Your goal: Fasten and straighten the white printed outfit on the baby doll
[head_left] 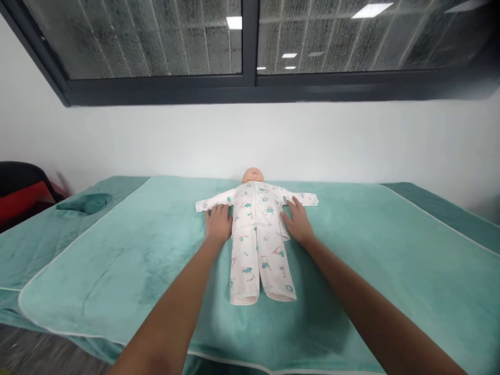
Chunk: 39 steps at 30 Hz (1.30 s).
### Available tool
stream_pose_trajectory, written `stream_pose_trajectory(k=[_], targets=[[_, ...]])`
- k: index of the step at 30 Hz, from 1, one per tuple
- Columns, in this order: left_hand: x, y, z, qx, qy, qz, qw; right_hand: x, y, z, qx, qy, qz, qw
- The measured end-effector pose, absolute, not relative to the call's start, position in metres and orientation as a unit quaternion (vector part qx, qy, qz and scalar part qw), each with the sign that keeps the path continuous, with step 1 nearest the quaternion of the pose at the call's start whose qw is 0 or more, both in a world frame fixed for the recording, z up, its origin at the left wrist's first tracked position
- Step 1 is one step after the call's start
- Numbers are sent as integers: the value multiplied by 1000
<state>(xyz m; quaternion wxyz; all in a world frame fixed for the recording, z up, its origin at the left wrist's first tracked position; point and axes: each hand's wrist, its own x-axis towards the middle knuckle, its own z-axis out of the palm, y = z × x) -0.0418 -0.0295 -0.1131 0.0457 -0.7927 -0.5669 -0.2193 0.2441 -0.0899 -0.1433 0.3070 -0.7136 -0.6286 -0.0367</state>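
Observation:
A baby doll (253, 175) lies on its back, its head toward the wall. It wears a white long-sleeved top (250, 205) and matching trousers (246, 265), both printed with small green and pink figures. The sleeves stretch out to both sides, and no doll hands or feet show past the cuffs. My left hand (219, 223) rests by the left side of the top, fingers stretched toward the sleeve. At the opposite side, my right hand (297, 221) lies with fingers apart, its fingertips at the underside of the other sleeve. Neither hand holds anything.
A green plush blanket (136, 250) with pale piping covers the bed beneath the doll. A bunched green cloth (85, 203) lies at the left. Beyond it stands a black and red chair (27, 190). A dark-framed window (250, 88) sits above the white wall behind.

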Motion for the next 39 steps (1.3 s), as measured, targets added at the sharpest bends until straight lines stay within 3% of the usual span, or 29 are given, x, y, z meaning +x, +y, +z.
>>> stream_pose_trajectory(k=[4,10,26,39], targets=[[-65,-15,-115,-742,-620,-240,85,273,-82,-146,-767,-595,-65,232],[-110,15,-114,-727,-651,-216,33,329,-80,-154,-833,-540,-39,109],[-113,12,-109,-661,-679,-317,43,332,-85,-147,-838,-526,-61,127],[-112,9,-110,-689,-663,-287,55,329,-84,-149,-836,-520,-73,158]])
